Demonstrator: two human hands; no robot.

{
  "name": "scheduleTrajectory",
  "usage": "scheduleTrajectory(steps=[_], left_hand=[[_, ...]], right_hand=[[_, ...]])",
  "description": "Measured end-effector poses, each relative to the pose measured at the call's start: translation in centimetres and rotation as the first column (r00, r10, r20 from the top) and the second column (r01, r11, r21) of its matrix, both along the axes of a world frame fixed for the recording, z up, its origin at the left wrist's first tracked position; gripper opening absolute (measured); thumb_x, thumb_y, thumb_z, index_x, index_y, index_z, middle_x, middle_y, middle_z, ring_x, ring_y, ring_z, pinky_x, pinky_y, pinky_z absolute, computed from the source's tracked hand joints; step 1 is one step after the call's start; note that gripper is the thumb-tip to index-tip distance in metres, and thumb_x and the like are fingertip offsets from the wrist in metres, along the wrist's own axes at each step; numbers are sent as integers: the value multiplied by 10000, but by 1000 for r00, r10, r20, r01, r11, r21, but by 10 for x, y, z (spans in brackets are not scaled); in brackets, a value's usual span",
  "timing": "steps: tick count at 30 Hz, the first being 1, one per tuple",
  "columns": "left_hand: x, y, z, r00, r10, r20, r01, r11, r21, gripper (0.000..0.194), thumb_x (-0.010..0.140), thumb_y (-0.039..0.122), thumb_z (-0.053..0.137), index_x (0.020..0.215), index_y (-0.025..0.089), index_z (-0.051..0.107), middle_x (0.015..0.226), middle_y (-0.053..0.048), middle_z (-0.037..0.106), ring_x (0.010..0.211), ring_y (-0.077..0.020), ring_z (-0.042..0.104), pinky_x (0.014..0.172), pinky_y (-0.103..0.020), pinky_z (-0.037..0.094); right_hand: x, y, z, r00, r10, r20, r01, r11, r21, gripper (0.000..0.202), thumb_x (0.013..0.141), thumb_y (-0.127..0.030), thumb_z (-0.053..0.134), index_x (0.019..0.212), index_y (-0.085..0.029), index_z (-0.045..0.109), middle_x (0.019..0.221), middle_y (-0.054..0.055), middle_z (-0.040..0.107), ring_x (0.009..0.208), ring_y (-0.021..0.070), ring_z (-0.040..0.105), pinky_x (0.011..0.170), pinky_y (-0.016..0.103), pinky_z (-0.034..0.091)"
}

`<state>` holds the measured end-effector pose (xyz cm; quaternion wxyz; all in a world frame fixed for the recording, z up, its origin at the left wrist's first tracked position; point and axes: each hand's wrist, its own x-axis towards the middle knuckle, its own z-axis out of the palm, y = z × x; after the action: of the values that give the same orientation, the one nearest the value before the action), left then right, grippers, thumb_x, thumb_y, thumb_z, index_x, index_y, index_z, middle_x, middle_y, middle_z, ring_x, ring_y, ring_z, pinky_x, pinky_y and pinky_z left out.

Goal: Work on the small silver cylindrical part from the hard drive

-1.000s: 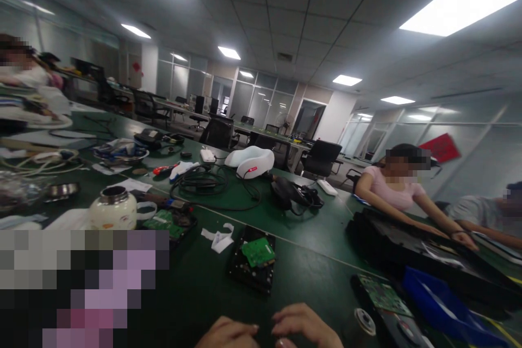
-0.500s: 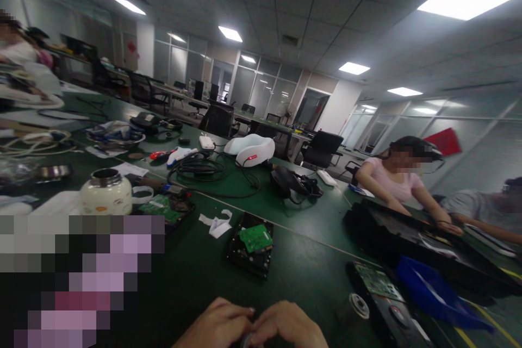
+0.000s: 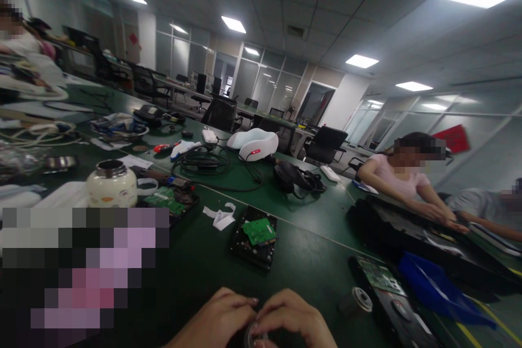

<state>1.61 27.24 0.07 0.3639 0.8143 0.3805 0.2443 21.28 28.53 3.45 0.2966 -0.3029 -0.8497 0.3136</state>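
Observation:
At the bottom middle, my left hand (image 3: 222, 316) and my right hand (image 3: 294, 316) meet with bent fingers around a small round thing with a shiny rim (image 3: 249, 335). Much of it is covered by fingers and the lower picture edge, so its kind is unclear. Both hands are closed on it. Beyond them lies a black hard drive (image 3: 240, 250) with a loose green circuit board (image 3: 259, 231) on top. To the right of my hands stands a small cylinder with a pale ring-shaped top (image 3: 362, 300), beside a long black device with a circuit board (image 3: 402, 310).
A blue plastic tray (image 3: 440, 291) and a big black casing (image 3: 383, 228) lie right, where a person in pink (image 3: 402, 176) works. Behind are paper strips (image 3: 222, 217), a cream bottle (image 3: 111, 187), another drive (image 3: 167, 201), coiled cable (image 3: 204, 163) and a neck pillow (image 3: 259, 147).
The view has shifted slightly, so the table things sit a little higher and further right. More of the round thing shows between my hands, which still hold it together.

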Motion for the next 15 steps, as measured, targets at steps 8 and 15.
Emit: scheduleTrajectory(steps=[8,15], left_hand=[[-1,-1,4,999,40,-20,-42,996,-82,399,725,324,801,1084,184,700,1231,-112,663,1182,-294,554,995,-375,414],[0,-3,11,998,49,-38,-51,997,-54,332,720,253,798,1031,179,710,1212,-103,674,1147,-291,574,977,-378,424]], right_hand=[[18,8,-16,971,-239,-20,240,969,61,93,839,-213,660,886,-228,739,934,81,724,885,214,694,792,322,562],[24,10,-37,973,-205,103,197,977,81,154,763,-161,720,878,-255,761,1058,91,737,1074,294,631,905,476,518]])
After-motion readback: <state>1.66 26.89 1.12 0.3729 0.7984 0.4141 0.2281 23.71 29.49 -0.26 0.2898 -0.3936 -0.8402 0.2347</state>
